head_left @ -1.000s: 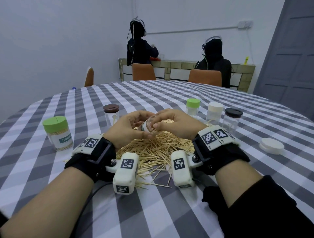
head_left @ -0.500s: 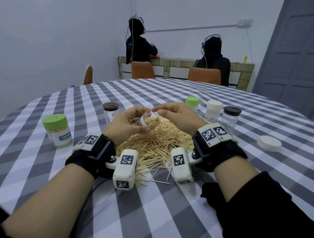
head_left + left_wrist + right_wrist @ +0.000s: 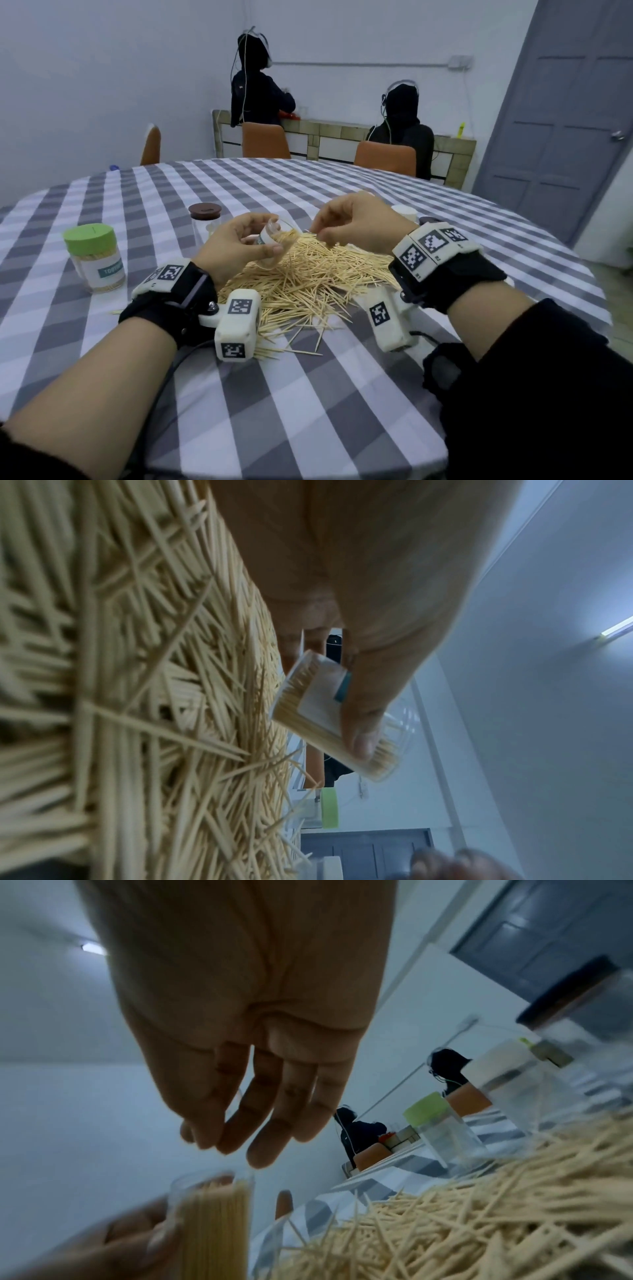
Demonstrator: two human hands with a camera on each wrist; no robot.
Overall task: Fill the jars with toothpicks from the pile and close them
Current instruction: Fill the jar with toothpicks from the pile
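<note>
Between your 2 hands in the head view, the open toothpick jar (image 3: 275,236) lies tilted in your curled left hand (image 3: 236,248), mouth toward your loosely curled right hand (image 3: 356,226), just beside it above 1 toothpick pile (image 3: 308,274). I count 2 capped jars: green-lidded jar (image 3: 94,253), brown-lidded jar (image 3: 205,219).

Left wrist: thumb (image 3: 363,723) along its long axis.

Right wrist: fingers (image 3: 260,1123) straightish, empty, just above the mouth.

The right hand (image 3: 356,228) is off the open jar (image 3: 278,236) it touched 1 second ago and now hangs just beside its mouth, fingers loose and apart. The left hand (image 3: 236,248) has raised the jar off the toothpick pile (image 3: 315,274), tilting it further toward the right hand.
</note>
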